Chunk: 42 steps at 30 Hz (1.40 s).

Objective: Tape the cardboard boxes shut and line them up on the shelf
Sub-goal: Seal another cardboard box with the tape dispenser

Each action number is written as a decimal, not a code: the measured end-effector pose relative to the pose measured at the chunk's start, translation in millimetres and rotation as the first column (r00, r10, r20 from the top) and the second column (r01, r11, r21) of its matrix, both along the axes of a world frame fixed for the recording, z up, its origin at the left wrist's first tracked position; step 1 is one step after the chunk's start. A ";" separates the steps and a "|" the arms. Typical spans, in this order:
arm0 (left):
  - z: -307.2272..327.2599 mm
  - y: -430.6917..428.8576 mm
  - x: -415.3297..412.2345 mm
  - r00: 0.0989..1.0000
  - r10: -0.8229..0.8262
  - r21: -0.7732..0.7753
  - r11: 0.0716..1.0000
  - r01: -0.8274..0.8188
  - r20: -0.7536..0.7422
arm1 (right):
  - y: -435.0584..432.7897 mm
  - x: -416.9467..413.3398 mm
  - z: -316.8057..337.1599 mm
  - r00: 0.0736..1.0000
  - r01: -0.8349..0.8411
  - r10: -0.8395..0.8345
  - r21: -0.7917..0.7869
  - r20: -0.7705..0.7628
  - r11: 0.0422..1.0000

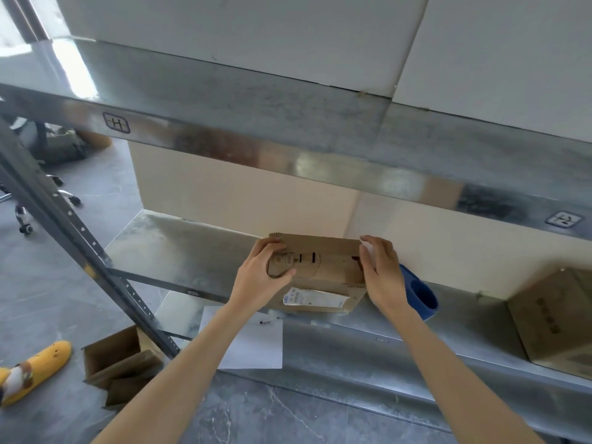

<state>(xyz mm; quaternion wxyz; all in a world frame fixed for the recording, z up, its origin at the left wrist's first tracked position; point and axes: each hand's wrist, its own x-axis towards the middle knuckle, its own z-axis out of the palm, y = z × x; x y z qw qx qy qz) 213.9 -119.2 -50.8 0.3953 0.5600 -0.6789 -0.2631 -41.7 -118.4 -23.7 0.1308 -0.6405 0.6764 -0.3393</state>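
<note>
A small brown cardboard box (323, 270) with a white shipping label on its front lies on the middle metal shelf (166, 241). My left hand (262, 274) grips its left end, fingers curled over the top and thumb on the lid. My right hand (381, 274) presses flat against its right end with straight fingers. A blue tape dispenser (423, 294) stands on the shelf just right of that hand. A second cardboard box (551, 318) sits on the same shelf at the far right.
An upper metal shelf (288, 129) overhangs the box. A grey upright post (73, 238) slants down on the left. On the floor lie an open cardboard box (118, 357), a white sheet of paper (253, 344) and a yellow shoe (35, 370).
</note>
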 end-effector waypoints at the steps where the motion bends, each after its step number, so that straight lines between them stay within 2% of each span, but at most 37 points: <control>1: -0.4 1.1 -2.2 1.000 0.000 -0.001 1.000 0.000 -0.004 | 1.7 -11.4 -3.6 0.999 0.035 -0.035 0.011 -0.022 0.999; 6: -1.2 3.4 -14.6 0.999 0.028 -0.001 1.000 -0.028 -0.033 | 11.5 -65.1 -27.9 0.968 0.197 -0.169 0.143 -0.184 0.970; 9: -1.7 5.8 -17.6 0.998 0.039 0.002 0.999 -0.039 -0.041 | 19.4 -86.0 -39.6 0.946 0.257 -0.189 0.255 -0.262 0.932; 17: -0.2 9.7 -18.8 0.997 0.063 0.016 0.998 -0.062 -0.055 | 13.0 -108.0 -56.7 0.976 0.060 0.056 0.512 -0.209 0.857; 21: 0.5 9.3 -15.7 0.997 0.047 0.053 0.998 -0.044 -0.055 | 9.2 -112.6 -49.0 0.977 0.001 0.110 0.523 -0.180 0.852; 25: 2.8 6.0 -11.3 0.999 0.012 0.074 0.997 -0.010 -0.031 | 4.0 -112.8 -45.4 0.989 -0.075 0.132 0.549 -0.066 0.832; 28: 5.1 5.1 -8.7 1.000 -0.010 0.087 0.996 0.012 -0.025 | 5.2 -112.2 -38.2 0.996 -0.065 0.083 0.500 -0.014 0.863; 33: 4.3 3.9 -9.9 1.000 -0.017 0.048 0.999 0.019 -0.026 | 8.1 -112.9 0.3 0.998 -0.042 0.053 0.351 -0.022 0.936; 39: 5.4 1.2 -8.1 1.000 -0.001 0.020 1.000 0.001 -0.011 | 8.4 -74.5 63.2 0.980 -0.200 0.199 0.218 0.023 0.955; 42: 3.4 0.5 -4.9 1.000 -0.011 0.028 1.000 0.012 -0.027 | 9.0 -31.6 87.9 0.952 -0.272 0.297 0.233 -0.078 0.934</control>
